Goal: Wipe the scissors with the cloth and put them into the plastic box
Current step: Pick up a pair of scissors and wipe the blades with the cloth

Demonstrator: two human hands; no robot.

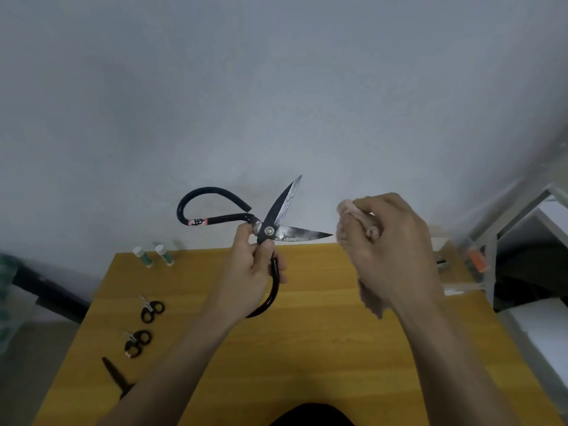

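Note:
My left hand [249,272] holds a large pair of black-handled scissors [287,210] up above the table, gripped near the pivot and the lower handle loop. The blades are spread apart, one pointing up, the other pointing right. Just right of the lower blade tip, my right hand [396,250] is closed around a bunched pinkish cloth [345,210]; the cloth sits close to that tip, and whether they touch I cannot tell. A clear plastic box [455,265] shows faintly behind my right hand at the table's far right edge.
On the yellow wooden table [307,348], two small black scissors [152,312] [138,342] and a long dark tool [115,376] lie at the left. Two small white-capped green tubes [153,256] stand at the far left. A white shelf frame [522,241] stands to the right.

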